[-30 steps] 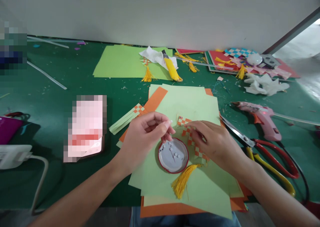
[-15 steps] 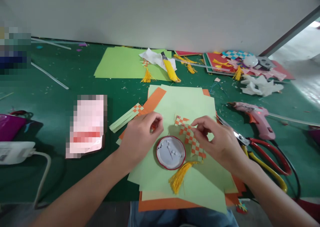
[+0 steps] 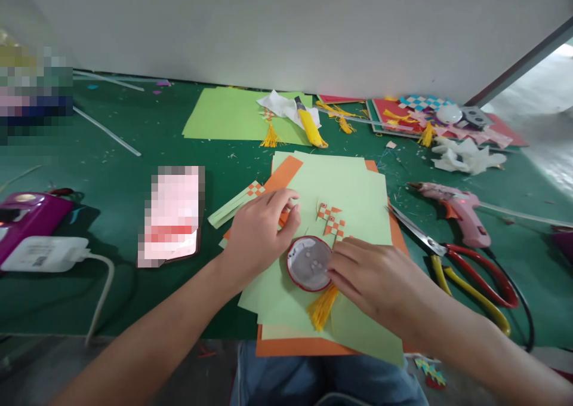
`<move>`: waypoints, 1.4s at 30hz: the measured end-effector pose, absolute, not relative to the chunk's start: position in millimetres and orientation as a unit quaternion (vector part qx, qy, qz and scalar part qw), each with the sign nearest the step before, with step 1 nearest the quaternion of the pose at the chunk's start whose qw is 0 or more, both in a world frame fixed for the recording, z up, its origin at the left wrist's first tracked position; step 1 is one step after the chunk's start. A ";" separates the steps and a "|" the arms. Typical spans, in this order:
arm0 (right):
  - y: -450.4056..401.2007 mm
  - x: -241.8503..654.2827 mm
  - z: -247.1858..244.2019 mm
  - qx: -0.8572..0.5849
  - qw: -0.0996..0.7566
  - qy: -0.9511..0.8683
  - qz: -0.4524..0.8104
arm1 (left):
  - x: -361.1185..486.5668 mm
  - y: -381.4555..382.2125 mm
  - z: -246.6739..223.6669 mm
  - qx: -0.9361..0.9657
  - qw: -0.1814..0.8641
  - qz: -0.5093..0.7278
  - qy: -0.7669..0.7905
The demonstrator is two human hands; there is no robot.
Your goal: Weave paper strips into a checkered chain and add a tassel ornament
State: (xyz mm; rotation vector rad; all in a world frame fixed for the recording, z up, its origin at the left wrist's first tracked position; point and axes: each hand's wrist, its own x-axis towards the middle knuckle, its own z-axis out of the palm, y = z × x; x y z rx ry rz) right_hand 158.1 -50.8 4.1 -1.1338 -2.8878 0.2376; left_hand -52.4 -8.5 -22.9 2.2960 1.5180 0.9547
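A round, shallow red-rimmed lid (image 3: 308, 264) lies on light green paper sheets (image 3: 286, 313), with small white bits in it. My right hand (image 3: 373, 274) is at the lid's right rim, its fingers pressed together; what they pinch is hidden. It covers much of an orange-and-pale-green woven paper piece (image 3: 335, 225), whose top end shows beyond the fingers. A yellow tassel (image 3: 323, 309) lies just below the lid. My left hand (image 3: 262, 227) hovers left of the lid, fingers curled, thumb and forefinger apart, nothing visible between them. Behind it lie an orange strip (image 3: 285, 173) and folded green strips (image 3: 230, 208).
Scissors (image 3: 441, 249) with red and yellow handles and a pink glue gun (image 3: 461, 209) lie at right. A phone (image 3: 172, 215), a white charger (image 3: 47, 254) and a purple device (image 3: 33, 221) are at left. Farther back lies a yellow cutter (image 3: 310, 125).
My right hand has moved left and down from the woven piece to the lid's right rim. My left hand's thumb and forefinger have spread apart. The view has shifted slightly.
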 end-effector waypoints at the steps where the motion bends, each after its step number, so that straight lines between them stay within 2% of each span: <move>1: -49.7 156.6 3.9 -0.369 0.005 -0.926 0.074 | -52.1 -8.6 -23.6 0.783 0.111 0.325 0.519; 6: -43.5 150.7 1.5 -0.399 -0.035 -0.913 0.076 | -51.4 -8.7 -26.1 0.784 0.103 0.323 0.520; 14: -38.1 146.7 -0.1 -0.386 -0.027 -0.920 0.064 | -50.9 -9.4 -26.9 0.788 0.105 0.329 0.510; 22: -37.9 154.4 -1.4 -0.400 0.038 -0.913 0.071 | -51.7 -9.9 -27.1 0.789 0.104 0.328 0.509; 33: -37.5 150.3 -7.8 -0.414 0.015 -0.905 0.095 | -50.5 -9.6 -27.4 0.791 0.100 0.322 0.511; 42: -38.5 150.6 -7.9 -0.397 0.071 -0.913 0.058 | -50.1 -9.9 -26.8 0.792 0.101 0.320 0.509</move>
